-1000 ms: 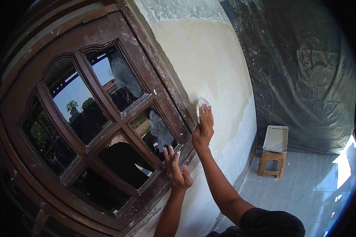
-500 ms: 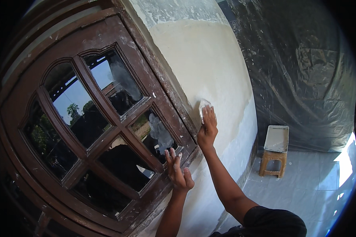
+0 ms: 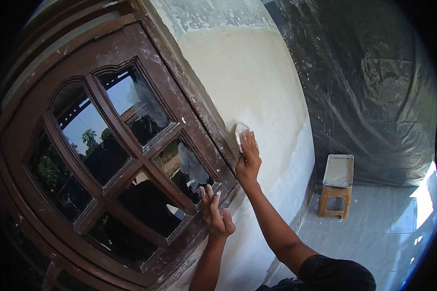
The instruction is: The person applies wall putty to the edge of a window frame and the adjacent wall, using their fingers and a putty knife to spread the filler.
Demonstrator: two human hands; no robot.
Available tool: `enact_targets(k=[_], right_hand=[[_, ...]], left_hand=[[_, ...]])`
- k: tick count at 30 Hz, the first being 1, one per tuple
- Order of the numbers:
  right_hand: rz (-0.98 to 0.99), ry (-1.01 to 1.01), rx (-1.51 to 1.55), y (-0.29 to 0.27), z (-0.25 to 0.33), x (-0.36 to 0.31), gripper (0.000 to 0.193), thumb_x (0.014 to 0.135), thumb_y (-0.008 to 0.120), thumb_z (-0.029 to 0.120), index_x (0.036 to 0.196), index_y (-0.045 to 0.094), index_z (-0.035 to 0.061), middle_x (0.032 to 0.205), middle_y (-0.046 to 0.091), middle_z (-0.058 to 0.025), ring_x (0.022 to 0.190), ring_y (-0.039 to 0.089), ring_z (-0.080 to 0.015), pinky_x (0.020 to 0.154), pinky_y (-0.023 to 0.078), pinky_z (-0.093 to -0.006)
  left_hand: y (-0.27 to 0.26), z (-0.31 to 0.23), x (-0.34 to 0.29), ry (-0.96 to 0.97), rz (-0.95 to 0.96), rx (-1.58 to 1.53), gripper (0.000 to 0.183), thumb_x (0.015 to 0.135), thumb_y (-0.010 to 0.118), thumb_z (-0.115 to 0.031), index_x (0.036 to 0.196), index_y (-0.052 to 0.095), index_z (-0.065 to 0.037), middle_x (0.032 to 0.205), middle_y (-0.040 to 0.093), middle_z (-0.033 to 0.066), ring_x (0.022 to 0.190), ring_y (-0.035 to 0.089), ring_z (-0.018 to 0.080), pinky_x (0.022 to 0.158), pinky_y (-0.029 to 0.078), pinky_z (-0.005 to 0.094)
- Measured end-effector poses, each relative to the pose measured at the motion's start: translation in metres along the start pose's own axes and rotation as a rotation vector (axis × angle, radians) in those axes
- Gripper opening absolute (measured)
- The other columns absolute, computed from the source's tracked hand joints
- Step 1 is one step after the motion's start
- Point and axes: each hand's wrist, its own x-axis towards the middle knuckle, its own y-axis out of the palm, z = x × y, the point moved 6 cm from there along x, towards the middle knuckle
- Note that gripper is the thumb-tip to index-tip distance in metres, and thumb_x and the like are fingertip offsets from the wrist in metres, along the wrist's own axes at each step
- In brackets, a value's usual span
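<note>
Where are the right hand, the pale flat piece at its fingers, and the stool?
Right hand [image 3: 248, 159], head view: middle of its back.
Pale flat piece [image 3: 239, 131], head view: its exposed upper end.
Stool [image 3: 336, 192], head view: the band above its legs.

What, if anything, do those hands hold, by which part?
The right hand holds a flat whitish pad by its outward face; the left hand holds nothing visible.

We see a flat, whitish, angular piece [image 3: 239, 134] partly covered by the right hand [image 3: 248, 164], its narrow end upward, against the wall [image 3: 247, 80], whose cream coat sits between a mottled grey band above and a paler, bluish-white area below
</note>
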Motion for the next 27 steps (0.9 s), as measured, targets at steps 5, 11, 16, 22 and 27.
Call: enact_targets(k=[5,11,16,22,27], right_hand=[[0.187,-0.019,0.031,0.011,0.024,-0.086,0.063,0.08,0.051,-0.013,0.136,0.06,0.0134,0.148,0.049,-0.0145,0.143,0.039,-0.0366,0.116,0.022,-0.0569],[-0.05,-0.096,-0.046,-0.009,0.049,-0.024,0.063,0.077,0.047,-0.02,0.132,0.062,0.0066,0.142,0.055,-0.0175,0.139,0.044,-0.0378,0.115,0.03,-0.0498],[0.103,-0.048,-0.103,0.022,0.023,-0.03,0.064,0.08,0.049,-0.016,0.135,0.061,0.0139,0.147,0.051,-0.0155,0.143,0.037,-0.0372,0.117,0.023,-0.0519],[0.082,-0.061,-0.004,0.005,0.032,-0.062,0.065,0.077,0.051,-0.016,0.135,0.061,0.0126,0.146,0.051,-0.0162,0.143,0.038,-0.0382,0.116,0.025,-0.0552],[-0.066,0.045,-0.087,0.013,0.004,-0.022,0.066,0.078,0.05,-0.015,0.139,0.057,0.0119,0.148,0.048,-0.0165,0.143,0.036,-0.0395,0.117,0.026,-0.052]], left_hand=[[-0.005,0.0,-0.002,0.015,0.001,0.016,0.049,0.099,0.038,-0.023,0.133,0.045,0.012,0.144,0.039,0.0396,0.139,0.028,0.0598,0.113,0.023,0.0636],[-0.008,0.002,-0.005,0.003,-0.017,0.016,0.052,0.099,0.04,-0.025,0.135,0.045,0.012,0.143,0.041,0.0401,0.138,0.028,0.0614,0.112,0.023,0.0643],[-0.005,-0.002,-0.002,-0.003,-0.003,-0.002,0.051,0.099,0.04,-0.024,0.134,0.045,0.013,0.144,0.04,0.0401,0.138,0.028,0.0614,0.112,0.023,0.0639],[-0.011,0.003,-0.004,0.008,0.02,0.035,0.051,0.1,0.036,-0.023,0.136,0.042,0.013,0.146,0.037,0.0397,0.14,0.027,0.0587,0.115,0.021,0.0634],[-0.004,-0.002,-0.002,0.011,-0.01,-0.005,0.05,0.099,0.039,-0.023,0.133,0.046,0.013,0.144,0.04,0.04,0.136,0.029,0.0627,0.112,0.024,0.0654]])
